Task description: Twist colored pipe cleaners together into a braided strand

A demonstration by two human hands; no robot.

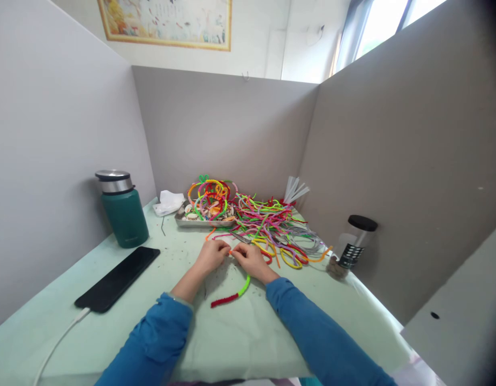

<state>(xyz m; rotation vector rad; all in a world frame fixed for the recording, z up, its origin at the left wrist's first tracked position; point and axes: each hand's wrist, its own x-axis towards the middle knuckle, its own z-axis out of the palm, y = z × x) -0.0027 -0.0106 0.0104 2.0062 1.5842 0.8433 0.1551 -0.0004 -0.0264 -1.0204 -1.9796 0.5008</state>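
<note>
My left hand (214,254) and my right hand (249,258) meet above the middle of the table, fingers pinched. Between their fingertips shows a small orange bit of pipe cleaner (231,252); most of it is hidden by the fingers. From beneath my right hand a fuzzy pipe cleaner, green then red (225,301), curves down onto the cloth; whether it joins the orange bit I cannot tell. Scissors (240,237) lie just beyond my hands. Yellow and red pipe cleaner loops (291,257) rest to the right of my right hand.
Behind stand a metal tray (205,224) with shaped pipe cleaners and a heap of loose ones (264,214). At left are a green bottle (125,217), a plugged-in phone (117,279) and a tissue (170,202). A lidded jar (352,247) stands right. Grey partitions (227,118) enclose the table.
</note>
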